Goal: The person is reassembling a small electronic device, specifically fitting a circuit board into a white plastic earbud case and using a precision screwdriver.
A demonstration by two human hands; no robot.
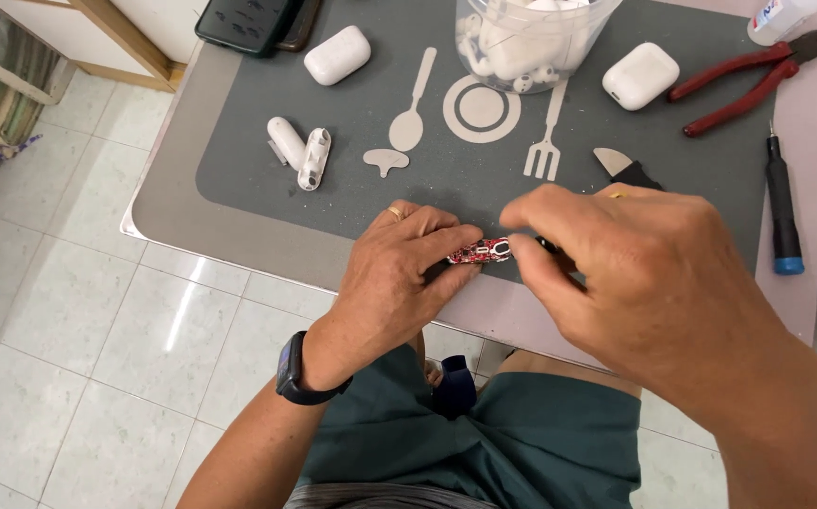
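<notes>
Now both hands pinch a small red circuit board [482,251]: left hand [399,273] closed on its end, right hand [616,254] gripping a dark tool beside it. Light, stiff, fragile; likely best held by edges.

- Red pliers [752,77] lie at the far right of the grey mat [239,151].
- Two white cases [337,55] [641,75] sit closed.
- A clear tub [531,42] holds white bits (too many to count).
- A blue-tipped screwdriver [783,207] lies nearby.
</notes>
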